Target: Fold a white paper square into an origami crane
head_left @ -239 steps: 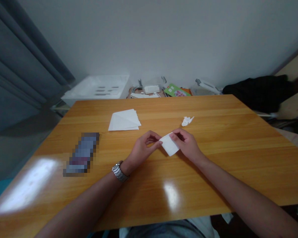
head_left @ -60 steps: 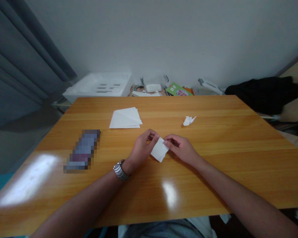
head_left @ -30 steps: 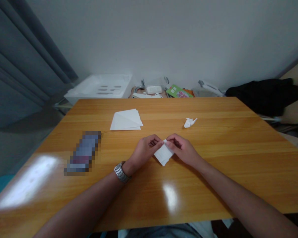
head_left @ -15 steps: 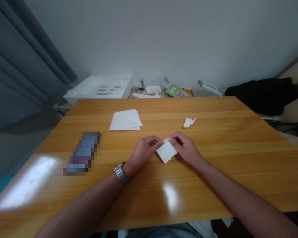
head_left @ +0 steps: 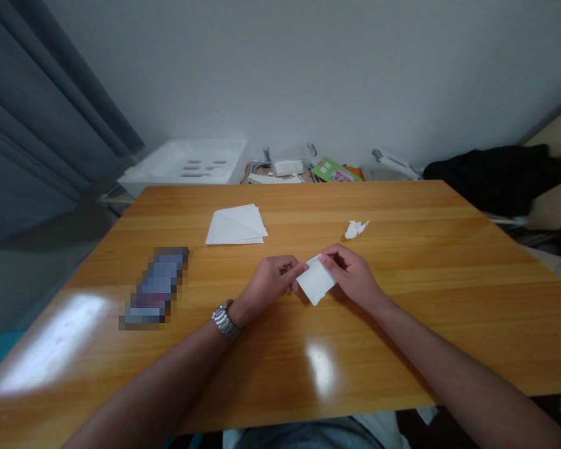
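A small white piece of paper (head_left: pixel 316 284) is held between my two hands, just over the table; its lower edge looks uneven. My left hand (head_left: pixel 277 279), with a metal watch (head_left: pixel 226 320) on its wrist, pinches the paper's left corner between thumb and curled fingers. On the other side, my right hand (head_left: pixel 346 269) grips the upper right edge, thumb on top and fingers behind. The fingertips behind the paper are hidden. Farther back on the right lies a folded or crumpled white paper piece (head_left: pixel 356 229).
White sheets of paper (head_left: pixel 237 225) lie at the back left of the wooden table (head_left: pixel 402 212). A blurred-out phone-like object (head_left: pixel 156 287) rests on the left. Beyond the far edge stand a white tray-like box (head_left: pixel 191 153), a green booklet (head_left: pixel 334 169) and dark cloth (head_left: pixel 490 178).
The paper has shifted slightly up and to the right with my right hand. My left fingers have moved a little on its left corner.
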`<move>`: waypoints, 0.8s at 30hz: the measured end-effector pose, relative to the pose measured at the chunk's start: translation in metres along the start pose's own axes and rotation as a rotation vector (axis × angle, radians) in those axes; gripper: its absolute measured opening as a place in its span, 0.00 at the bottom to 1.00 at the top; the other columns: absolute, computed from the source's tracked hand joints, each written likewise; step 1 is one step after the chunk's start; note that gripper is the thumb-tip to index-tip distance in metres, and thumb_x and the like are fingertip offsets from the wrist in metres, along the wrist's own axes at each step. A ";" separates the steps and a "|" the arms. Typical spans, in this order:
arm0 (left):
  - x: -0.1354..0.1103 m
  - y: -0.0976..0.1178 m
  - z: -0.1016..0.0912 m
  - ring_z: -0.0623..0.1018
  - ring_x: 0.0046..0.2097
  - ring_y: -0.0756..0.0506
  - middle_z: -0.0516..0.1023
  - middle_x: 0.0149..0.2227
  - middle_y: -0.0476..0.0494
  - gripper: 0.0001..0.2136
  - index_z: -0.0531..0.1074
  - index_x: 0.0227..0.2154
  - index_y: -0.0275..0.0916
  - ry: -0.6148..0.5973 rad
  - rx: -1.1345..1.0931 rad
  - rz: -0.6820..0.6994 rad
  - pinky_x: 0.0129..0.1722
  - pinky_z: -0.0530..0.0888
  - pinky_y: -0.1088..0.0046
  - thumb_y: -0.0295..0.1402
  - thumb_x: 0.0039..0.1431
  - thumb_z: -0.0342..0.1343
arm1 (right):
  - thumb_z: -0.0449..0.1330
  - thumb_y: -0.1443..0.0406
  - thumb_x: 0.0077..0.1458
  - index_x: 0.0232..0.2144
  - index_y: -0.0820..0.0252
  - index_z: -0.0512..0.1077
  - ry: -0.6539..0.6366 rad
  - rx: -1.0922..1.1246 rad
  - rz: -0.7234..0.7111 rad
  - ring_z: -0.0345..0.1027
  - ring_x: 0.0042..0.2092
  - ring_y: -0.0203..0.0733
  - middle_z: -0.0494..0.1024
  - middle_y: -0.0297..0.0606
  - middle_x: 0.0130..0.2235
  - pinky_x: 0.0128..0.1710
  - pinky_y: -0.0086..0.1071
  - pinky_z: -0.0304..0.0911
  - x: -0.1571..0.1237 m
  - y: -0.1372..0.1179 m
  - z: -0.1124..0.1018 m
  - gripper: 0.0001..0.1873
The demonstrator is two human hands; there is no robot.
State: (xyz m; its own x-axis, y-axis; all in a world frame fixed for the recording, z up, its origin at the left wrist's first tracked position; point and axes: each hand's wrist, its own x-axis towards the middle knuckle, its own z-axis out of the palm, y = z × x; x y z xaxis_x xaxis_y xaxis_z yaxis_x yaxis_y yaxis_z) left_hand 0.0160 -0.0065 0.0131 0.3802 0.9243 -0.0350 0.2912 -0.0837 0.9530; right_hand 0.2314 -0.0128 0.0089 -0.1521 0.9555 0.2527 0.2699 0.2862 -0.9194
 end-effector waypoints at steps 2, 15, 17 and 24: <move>0.000 0.002 -0.001 0.69 0.21 0.53 0.75 0.20 0.49 0.20 0.72 0.25 0.38 -0.005 0.013 0.002 0.21 0.63 0.78 0.48 0.66 0.55 | 0.59 0.55 0.65 0.34 0.57 0.73 -0.003 0.004 0.004 0.68 0.32 0.39 0.75 0.34 0.31 0.31 0.31 0.62 0.001 0.001 -0.001 0.13; 0.001 -0.009 -0.005 0.79 0.37 0.47 0.81 0.35 0.46 0.14 0.76 0.48 0.40 0.060 0.498 0.212 0.39 0.73 0.73 0.39 0.74 0.47 | 0.59 0.55 0.64 0.34 0.58 0.74 0.009 -0.109 0.061 0.71 0.33 0.40 0.78 0.35 0.32 0.33 0.32 0.63 0.005 0.015 -0.004 0.13; 0.002 -0.010 -0.006 0.79 0.48 0.44 0.80 0.46 0.40 0.14 0.73 0.54 0.39 0.099 0.630 0.321 0.49 0.75 0.67 0.36 0.73 0.48 | 0.59 0.56 0.64 0.33 0.58 0.75 0.018 -0.195 0.075 0.72 0.33 0.41 0.80 0.36 0.32 0.34 0.33 0.64 0.007 0.021 -0.008 0.13; -0.003 -0.010 0.004 0.73 0.58 0.39 0.73 0.60 0.37 0.18 0.68 0.60 0.36 -0.069 0.949 0.514 0.61 0.70 0.59 0.38 0.73 0.47 | 0.59 0.62 0.64 0.34 0.58 0.77 0.023 -0.463 -0.059 0.72 0.36 0.43 0.79 0.38 0.33 0.38 0.35 0.65 0.016 0.034 -0.010 0.09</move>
State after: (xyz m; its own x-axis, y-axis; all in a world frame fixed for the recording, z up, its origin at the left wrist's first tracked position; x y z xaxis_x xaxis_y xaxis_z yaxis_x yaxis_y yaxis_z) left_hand 0.0159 -0.0098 0.0024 0.6907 0.6757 0.2574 0.6328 -0.7372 0.2370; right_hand 0.2475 0.0131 -0.0150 -0.1606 0.9365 0.3117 0.6583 0.3370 -0.6732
